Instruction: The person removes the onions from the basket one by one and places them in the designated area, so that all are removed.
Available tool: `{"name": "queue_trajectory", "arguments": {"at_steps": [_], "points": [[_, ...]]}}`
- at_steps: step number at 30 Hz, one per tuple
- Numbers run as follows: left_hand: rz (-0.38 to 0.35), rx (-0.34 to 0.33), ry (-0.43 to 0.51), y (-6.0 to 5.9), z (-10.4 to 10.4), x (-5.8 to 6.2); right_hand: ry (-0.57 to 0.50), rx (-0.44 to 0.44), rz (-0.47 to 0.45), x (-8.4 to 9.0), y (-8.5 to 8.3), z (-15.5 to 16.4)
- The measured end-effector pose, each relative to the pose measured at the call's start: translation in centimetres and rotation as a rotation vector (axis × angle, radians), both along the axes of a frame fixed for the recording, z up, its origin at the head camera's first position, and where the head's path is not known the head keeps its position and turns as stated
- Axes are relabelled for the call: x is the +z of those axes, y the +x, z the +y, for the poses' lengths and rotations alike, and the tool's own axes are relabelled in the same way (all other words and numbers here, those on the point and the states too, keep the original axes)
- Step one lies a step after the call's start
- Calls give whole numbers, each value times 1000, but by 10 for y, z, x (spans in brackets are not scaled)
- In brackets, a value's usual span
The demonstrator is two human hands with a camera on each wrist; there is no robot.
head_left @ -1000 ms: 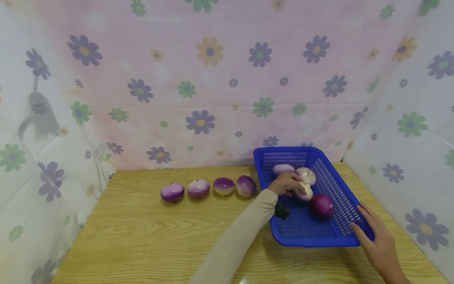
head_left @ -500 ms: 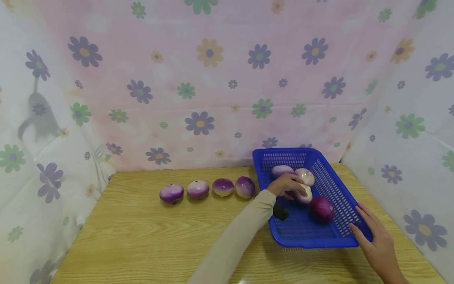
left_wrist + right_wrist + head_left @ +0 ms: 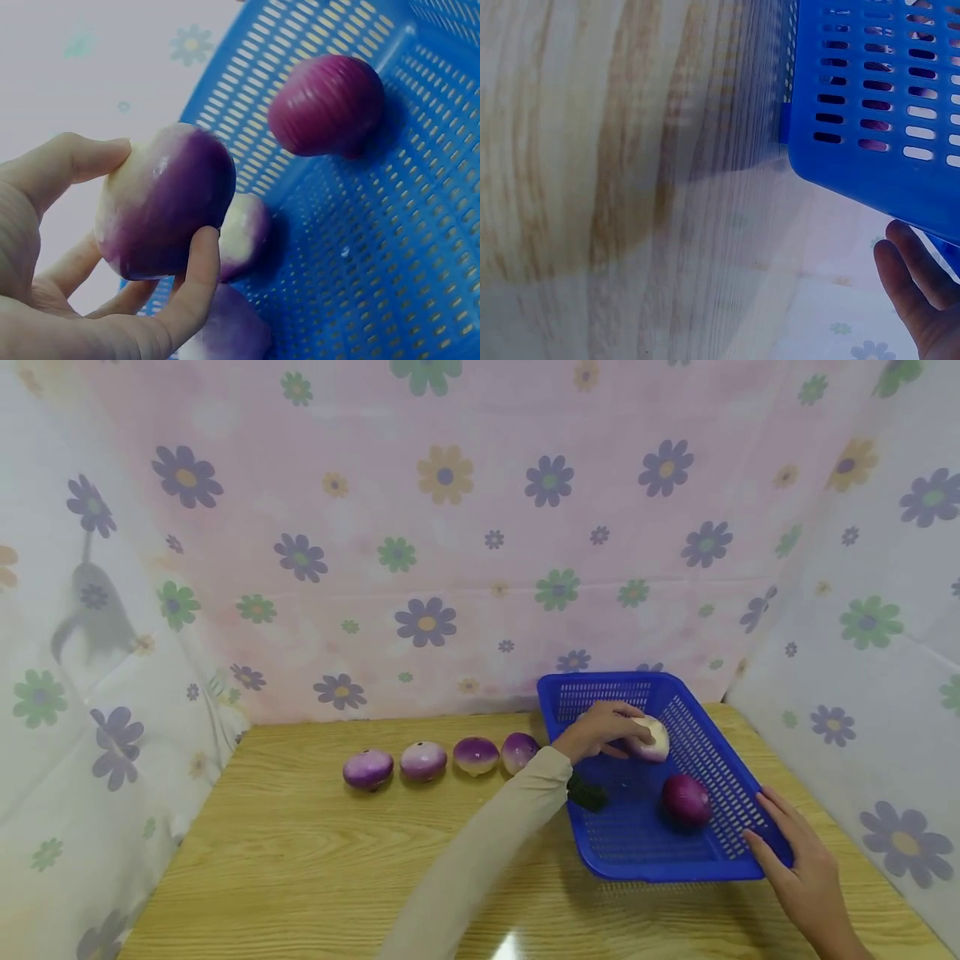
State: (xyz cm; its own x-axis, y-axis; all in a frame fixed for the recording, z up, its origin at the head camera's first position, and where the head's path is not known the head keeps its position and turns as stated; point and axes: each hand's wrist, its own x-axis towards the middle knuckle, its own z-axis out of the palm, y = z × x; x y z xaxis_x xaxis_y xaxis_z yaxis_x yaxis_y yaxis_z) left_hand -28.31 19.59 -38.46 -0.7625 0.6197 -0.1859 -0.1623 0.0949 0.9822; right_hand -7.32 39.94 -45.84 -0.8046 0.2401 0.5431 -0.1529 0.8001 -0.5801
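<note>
Behind it all runs a pink-and-white flower-printed cloth (image 3: pixel 465 514), and below it stretches a yellow wood-grain tabletop (image 3: pixel 315 860). On the right sits a rectangular blue slotted plastic basket (image 3: pixel 675 871). Here's the right hand (image 3: pixel 808 868) at its near right corner, fingers fairly straight, touching the rim. And the left hand (image 3: pixel 606 728), in the basket's far half, has its fingers gripping a glossy, round white-and-purple vegetable (image 3: pixel 169 199)! A ribbed, round magenta onion (image 3: pixel 686 802) lies nearer on the basket floor; left of the basket, four glossy, rounded purple-and-white vegetables (image 3: pixel 423 762) line up.
</note>
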Motion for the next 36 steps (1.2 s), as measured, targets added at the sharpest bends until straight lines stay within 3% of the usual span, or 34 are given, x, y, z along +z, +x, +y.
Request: {"name": "queue_trajectory", "arguments": {"at_steps": [14, 23, 36], "points": [[-13, -107, 101, -4, -38, 14, -6, 7, 19, -4, -2, 3], [30, -106, 144, 0, -64, 31, 3, 5, 10, -4, -5, 3], [111, -165, 109, 12, -98, 30, 13, -10, -13, -5, -2, 3]]}}
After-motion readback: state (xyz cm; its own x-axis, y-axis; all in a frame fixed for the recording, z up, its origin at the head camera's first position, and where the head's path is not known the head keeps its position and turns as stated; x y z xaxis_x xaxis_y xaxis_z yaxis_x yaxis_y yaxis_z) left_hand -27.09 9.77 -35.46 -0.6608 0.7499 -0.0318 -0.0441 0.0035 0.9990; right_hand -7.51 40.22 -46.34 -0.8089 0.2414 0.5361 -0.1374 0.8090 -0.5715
